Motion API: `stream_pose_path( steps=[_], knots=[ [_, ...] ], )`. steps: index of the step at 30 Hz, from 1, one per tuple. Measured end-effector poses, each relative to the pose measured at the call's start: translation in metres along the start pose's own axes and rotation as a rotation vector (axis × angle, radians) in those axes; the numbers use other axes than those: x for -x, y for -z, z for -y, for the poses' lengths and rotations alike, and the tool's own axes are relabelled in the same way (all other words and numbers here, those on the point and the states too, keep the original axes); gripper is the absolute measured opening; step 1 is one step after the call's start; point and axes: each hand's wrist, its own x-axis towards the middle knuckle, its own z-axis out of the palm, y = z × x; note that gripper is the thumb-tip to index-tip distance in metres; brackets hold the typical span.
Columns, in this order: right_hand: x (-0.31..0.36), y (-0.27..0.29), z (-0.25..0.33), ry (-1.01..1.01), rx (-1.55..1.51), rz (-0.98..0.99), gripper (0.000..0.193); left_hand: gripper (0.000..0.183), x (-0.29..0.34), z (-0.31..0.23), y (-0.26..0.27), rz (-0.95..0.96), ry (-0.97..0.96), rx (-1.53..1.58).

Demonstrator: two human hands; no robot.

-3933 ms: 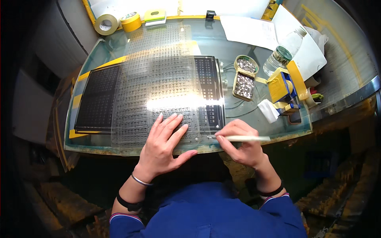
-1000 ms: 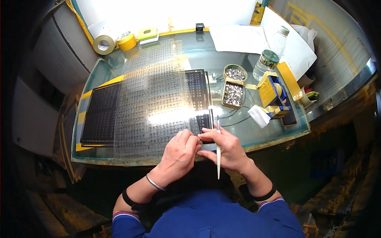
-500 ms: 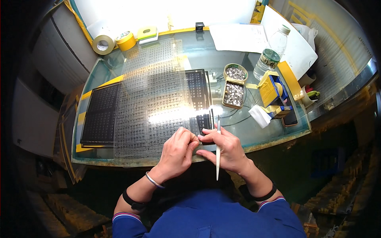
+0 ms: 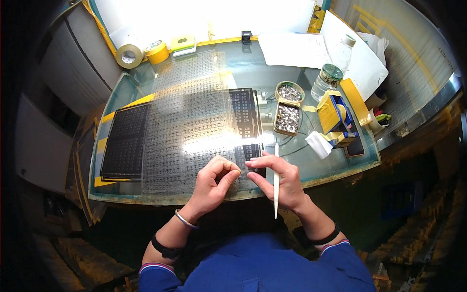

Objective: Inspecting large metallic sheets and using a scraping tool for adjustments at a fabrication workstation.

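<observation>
Thumb and forefinger of my left hand (image 4: 213, 182) are pinched together above the near edge of the table; whatever is between them is too small to make out. Close by on the right, my right hand (image 4: 288, 182) has its thumb and forefinger apart, while a slim white pen-like tool (image 4: 276, 194) rests upright among its other fingers. Beneath and beyond the hands lies a clear sheet (image 4: 180, 107) covered in rows of small dark marks. It overlaps a black panel (image 4: 124, 141) with rows of small shapes, whose right strip shows beside my right hand.
A round tub (image 4: 302, 95) and a rectangular tin (image 4: 286, 132) hold small silvery pieces. Right of them stand a bottle (image 4: 330, 75), a yellow-blue tape dispenser (image 4: 335, 114) and crumpled white paper (image 4: 319, 145). Tape rolls (image 4: 158, 54) sit at the back left of the glass-topped table (image 4: 311, 177).
My hands have moved apart slightly. The right thumb and forefinger have come away from the left fingertips, and the white tool has shifted a little to the right.
</observation>
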Motion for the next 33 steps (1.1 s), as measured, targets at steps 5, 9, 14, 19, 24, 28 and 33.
stream_pose_path(
  steps=[5,9,14,19,24,28,33],
  knots=[
    [-0.007,-0.007,-0.004,0.006,-0.100,0.020,0.022,0.007,0.000,-0.006,-0.002,-0.015,-0.007,0.020],
    [-0.007,-0.008,-0.003,0.006,-0.127,0.030,0.023,0.007,0.000,-0.005,-0.001,-0.012,-0.011,-0.018],
    [-0.005,-0.007,-0.004,0.027,-0.096,0.025,0.023,0.009,0.000,-0.008,-0.002,-0.003,-0.046,-0.036],
    [-0.003,-0.009,-0.005,0.006,-0.078,-0.024,0.020,0.005,0.003,-0.014,-0.005,-0.097,0.124,0.221],
    [-0.001,-0.012,-0.006,-0.047,-0.076,-0.094,0.021,0.011,0.005,-0.005,-0.004,-0.104,-0.071,0.004],
    [-0.001,-0.012,-0.009,0.016,-0.035,-0.063,0.022,0.012,0.002,-0.012,-0.008,-0.109,-0.167,-0.159],
    [-0.002,-0.013,-0.006,0.050,-0.018,-0.054,0.022,0.011,0.002,-0.014,-0.010,-0.124,-0.176,-0.239]
  ],
)
